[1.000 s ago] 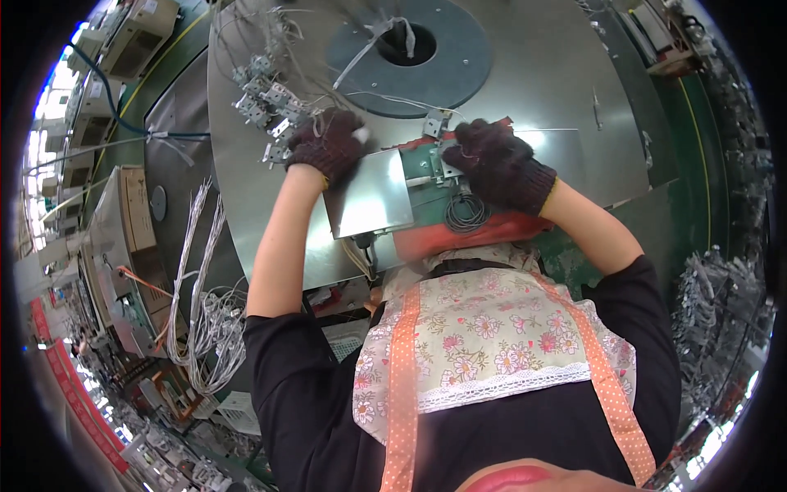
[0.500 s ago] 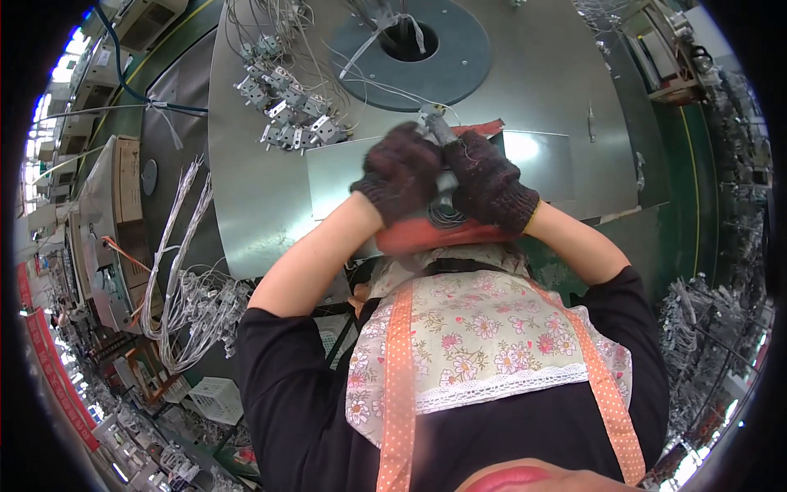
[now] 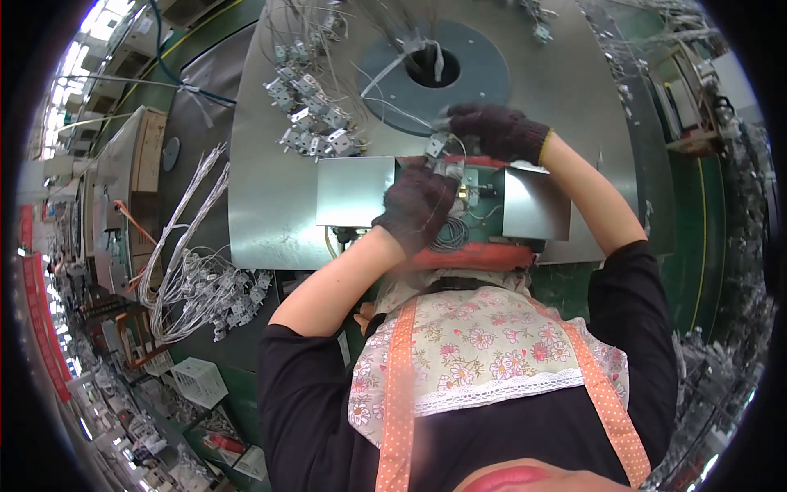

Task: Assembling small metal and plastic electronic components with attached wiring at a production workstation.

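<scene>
My left hand (image 3: pixel 420 201), in a dark knitted glove, is closed on a small silver metal block (image 3: pixel 436 148) with a thin wire on it. It holds the block over the gap between two shiny metal plates, the left plate (image 3: pixel 357 193) and the right plate (image 3: pixel 537 205). My right hand (image 3: pixel 500 134), gloved alike, reaches leftward just above the block. Its fingertips are blurred beside the wire, so their grip is unclear. Inside the gap sit a small fitting with a yellow part (image 3: pixel 464 192) and a coil of dark wire (image 3: pixel 451 235). A red strip (image 3: pixel 484 257) borders the gap's near side.
Several wired metal blocks (image 3: pixel 316 119) lie heaped on the steel table (image 3: pixel 270 205) at far left. A grey disc (image 3: pixel 479 61) with a central hole and upright wires stands beyond my hands. More wire bundles (image 3: pixel 217 287) lie left of the table. A white basket (image 3: pixel 199 382) is lower left.
My hands have moved apart; the right went up and over the block, the left stayed low. The gap between the plates and the wire coil now show more. The view has shifted slightly.
</scene>
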`<state>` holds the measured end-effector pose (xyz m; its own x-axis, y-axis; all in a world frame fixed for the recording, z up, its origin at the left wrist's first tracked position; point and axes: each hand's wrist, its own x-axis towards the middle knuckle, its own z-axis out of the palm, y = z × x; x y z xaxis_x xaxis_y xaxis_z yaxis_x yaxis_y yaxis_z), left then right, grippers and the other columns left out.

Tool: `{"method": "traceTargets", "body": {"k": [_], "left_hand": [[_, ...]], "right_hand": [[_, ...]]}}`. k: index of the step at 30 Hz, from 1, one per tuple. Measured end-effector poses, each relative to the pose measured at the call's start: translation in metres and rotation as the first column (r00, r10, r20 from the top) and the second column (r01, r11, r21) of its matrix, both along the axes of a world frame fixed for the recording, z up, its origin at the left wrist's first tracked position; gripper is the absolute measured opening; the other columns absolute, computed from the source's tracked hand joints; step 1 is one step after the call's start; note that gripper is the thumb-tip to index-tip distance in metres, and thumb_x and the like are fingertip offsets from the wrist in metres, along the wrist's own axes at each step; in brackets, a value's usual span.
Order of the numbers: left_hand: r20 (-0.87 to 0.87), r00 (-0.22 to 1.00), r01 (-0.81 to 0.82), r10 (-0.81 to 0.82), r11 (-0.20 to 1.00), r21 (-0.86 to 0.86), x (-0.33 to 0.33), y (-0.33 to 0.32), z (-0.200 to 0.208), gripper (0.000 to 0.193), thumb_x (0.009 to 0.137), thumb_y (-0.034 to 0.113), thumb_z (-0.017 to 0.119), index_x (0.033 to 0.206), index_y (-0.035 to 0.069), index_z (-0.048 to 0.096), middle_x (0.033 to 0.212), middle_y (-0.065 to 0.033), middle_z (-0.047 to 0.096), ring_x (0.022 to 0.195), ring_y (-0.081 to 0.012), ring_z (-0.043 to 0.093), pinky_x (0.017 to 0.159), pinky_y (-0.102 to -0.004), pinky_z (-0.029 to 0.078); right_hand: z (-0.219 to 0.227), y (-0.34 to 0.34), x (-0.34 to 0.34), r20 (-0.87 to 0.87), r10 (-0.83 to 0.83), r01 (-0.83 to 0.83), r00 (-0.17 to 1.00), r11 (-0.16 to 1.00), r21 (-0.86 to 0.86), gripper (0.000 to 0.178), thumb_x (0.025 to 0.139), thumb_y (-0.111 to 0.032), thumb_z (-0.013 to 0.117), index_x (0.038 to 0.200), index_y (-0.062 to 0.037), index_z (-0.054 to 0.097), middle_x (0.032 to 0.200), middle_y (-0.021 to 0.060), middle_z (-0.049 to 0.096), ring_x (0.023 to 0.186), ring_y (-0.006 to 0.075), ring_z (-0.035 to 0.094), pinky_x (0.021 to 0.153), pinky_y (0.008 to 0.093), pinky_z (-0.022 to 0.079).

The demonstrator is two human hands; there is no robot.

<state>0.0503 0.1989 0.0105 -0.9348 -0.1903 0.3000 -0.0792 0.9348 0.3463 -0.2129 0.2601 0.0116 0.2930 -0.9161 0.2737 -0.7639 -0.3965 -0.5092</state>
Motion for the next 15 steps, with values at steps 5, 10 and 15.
{"method": "traceTargets", "body": {"k": [5,10,15], "left_hand": [[0.260,0.964,0.052,-0.056,0.998,0.022,0.003,-0.001,0.002,0.058,0.088,0.032,0.059,0.134,-0.002,0.058,0.140,-0.0270,0.059,0.133,-0.0416,0.054,0.118,-0.0511,0.034],[0.105,0.994,0.013,-0.015,1.000,0.023,0.001,0.002,-0.009,0.035,0.107,0.024,0.044,0.117,0.002,0.070,0.122,-0.0220,0.068,0.122,-0.0386,0.058,0.118,-0.0460,0.034],[0.129,0.991,-0.033,0.038,0.998,-0.044,0.005,0.007,-0.003,0.038,0.108,0.025,0.042,0.129,0.003,0.065,0.130,-0.0195,0.066,0.130,-0.0383,0.055,0.123,-0.0440,0.030]], "right_hand": [[0.004,-0.037,0.020,-0.207,0.144,-0.105,0.968,0.976,0.190,0.056,0.074,-0.019,0.082,0.126,-0.0078,0.065,0.119,0.0199,0.062,0.110,0.0395,0.064,0.090,0.0466,0.054],[0.032,-0.027,0.028,-0.363,0.162,-0.050,0.918,0.953,0.299,0.043,0.074,-0.019,0.078,0.112,-0.0033,0.065,0.108,0.0187,0.062,0.103,0.0382,0.064,0.086,0.0471,0.054],[-0.003,0.009,0.015,-0.660,-0.187,0.031,0.728,0.970,-0.240,0.024,0.091,-0.011,0.056,0.110,0.0024,0.061,0.094,0.0171,0.059,0.083,0.0300,0.062,0.074,0.0418,0.052]]}}
